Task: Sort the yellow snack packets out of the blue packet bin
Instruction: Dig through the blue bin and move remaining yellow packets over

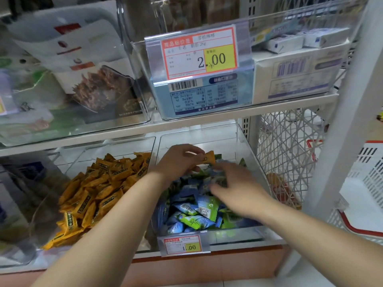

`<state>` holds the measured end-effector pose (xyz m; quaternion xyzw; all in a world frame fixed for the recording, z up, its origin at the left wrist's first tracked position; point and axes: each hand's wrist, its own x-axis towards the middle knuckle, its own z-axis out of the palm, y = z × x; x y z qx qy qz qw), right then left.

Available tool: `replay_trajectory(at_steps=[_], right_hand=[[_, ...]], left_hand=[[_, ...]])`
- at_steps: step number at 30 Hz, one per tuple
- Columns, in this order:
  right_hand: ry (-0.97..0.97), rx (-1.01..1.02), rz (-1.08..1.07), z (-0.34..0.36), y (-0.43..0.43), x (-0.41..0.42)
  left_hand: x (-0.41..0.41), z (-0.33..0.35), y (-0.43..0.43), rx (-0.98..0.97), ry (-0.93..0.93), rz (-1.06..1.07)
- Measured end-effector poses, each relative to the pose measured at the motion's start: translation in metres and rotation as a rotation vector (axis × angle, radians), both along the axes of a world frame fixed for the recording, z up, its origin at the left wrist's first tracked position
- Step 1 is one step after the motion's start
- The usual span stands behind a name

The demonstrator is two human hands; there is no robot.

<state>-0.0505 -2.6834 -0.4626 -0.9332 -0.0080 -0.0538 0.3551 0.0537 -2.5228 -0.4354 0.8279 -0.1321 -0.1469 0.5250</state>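
A shop shelf (186,121) fills the frame, and at lower left a clear bin (107,141) is heaped with yellow packets (93,195), so much of the sorting looks done. At centre the left hand (178,160) pinches one yellow snack packet (208,157) in curled fingers above the back of the blue packet bin (248,154), not yet carried across. Right of centre the right hand (238,187) rests spread and loose on the blue and green packets (192,206), gripping nothing; whether more yellow ones lie buried I cannot tell.

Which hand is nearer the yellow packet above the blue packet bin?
Left. The left hand pinches the yellow packet; the right hand lies just below and right of it, open on the blue packets.
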Motion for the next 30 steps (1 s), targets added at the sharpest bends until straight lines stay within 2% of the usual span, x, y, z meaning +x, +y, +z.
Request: replay_trajectory(at_steps=[3,5,8,11,13,18,26,30], right_hand=[[-0.052,0.277,-0.111,0.005,-0.010,0.009],[-0.049,0.317,-0.111,0.003,-0.011,0.014],[-0.122,0.291,-0.197,-0.003,-0.012,0.018],[-0.048,0.158,-0.160,-0.009,-0.011,0.016],[0.001,0.045,-0.088,-0.013,-0.009,0.015],[0.034,0.028,-0.038,-0.017,-0.010,0.014],[0.104,0.000,-0.016,-0.018,-0.011,0.016],[0.119,-0.001,-0.018,-0.016,-0.011,0.015]], left_hand=[[-0.020,-0.006,-0.004,-0.162,0.104,0.002],[-0.027,-0.008,-0.012,-0.167,0.120,-0.036],[-0.014,-0.008,-0.020,0.011,-0.065,-0.027],[0.019,-0.015,-0.031,0.137,-0.231,0.188],[0.035,-0.027,-0.042,0.317,-0.232,0.174],[0.054,-0.053,-0.046,0.791,-0.121,-0.080],[0.056,-0.049,-0.039,0.816,-0.064,-0.138],[0.050,-0.042,-0.033,0.840,-0.125,-0.210]])
